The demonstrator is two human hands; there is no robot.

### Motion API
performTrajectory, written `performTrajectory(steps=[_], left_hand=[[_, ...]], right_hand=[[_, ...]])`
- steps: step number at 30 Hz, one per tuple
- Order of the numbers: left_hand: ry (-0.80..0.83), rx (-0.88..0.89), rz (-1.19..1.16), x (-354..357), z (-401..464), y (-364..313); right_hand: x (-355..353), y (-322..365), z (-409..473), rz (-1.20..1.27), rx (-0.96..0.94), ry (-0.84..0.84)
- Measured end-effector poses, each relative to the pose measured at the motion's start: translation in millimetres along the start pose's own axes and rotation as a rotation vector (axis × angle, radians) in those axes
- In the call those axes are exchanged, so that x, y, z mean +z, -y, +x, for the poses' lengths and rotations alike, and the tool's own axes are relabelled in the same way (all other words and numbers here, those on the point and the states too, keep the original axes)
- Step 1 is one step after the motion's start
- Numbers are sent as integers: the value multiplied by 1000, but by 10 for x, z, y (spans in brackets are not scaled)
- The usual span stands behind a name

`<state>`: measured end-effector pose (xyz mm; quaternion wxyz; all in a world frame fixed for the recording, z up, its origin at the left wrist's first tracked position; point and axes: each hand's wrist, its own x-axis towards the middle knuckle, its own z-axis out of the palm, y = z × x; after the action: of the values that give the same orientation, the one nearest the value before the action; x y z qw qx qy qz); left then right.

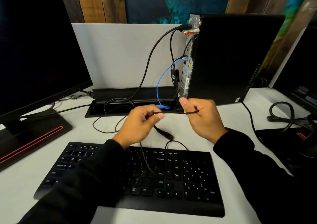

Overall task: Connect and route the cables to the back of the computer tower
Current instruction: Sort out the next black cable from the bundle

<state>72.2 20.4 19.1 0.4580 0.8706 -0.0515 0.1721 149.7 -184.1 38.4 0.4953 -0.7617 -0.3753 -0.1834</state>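
Observation:
A black computer tower (pixel 228 59) stands upright at the back right, its metal rear panel (pixel 187 65) facing left. A blue network cable (pixel 160 81) and several black cables (pixel 151 59) are plugged into that panel. My left hand (pixel 139 126) and my right hand (pixel 202 117) each pinch a thin black cable (pixel 173 112), stretched level between them above the desk. More of this cable hangs from my left hand over the keyboard (pixel 171 177). A blurred dark plug end (pixel 164 132) dangles below my hands.
A black monitor (pixel 39 52) on a red-trimmed stand (pixel 32 141) fills the left. An open cable tray (pixel 123 95) runs along the grey partition behind my hands. Coiled black cables (pixel 283 115) and another stand lie at the right. Loose thin cable loops lie on the white desk (pixel 106 126).

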Motion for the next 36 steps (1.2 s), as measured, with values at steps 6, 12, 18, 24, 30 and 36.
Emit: performTrajectory(steps=[6,12,18,24,30,36], left_hand=[[-118,-584,-951,-534,-164,551],[-95,-512,-1059,-696,-241,392],[100,-327,-837,-867,-79,111],[175,-279,-813,-839,-279,44],[132,-257,-1119,-756,-250,-177],[-3,-131,-692,-398,-273,-153]], right_hand=[[-604,123,352,243,-22,-64],[-727,-7,230,151,59,361],[-452,-292,108,-555,197,173],[-166,-224,137,-642,28,258],[313,58,14,-610,28,471],[388,415,-33,-597,-216,620]])
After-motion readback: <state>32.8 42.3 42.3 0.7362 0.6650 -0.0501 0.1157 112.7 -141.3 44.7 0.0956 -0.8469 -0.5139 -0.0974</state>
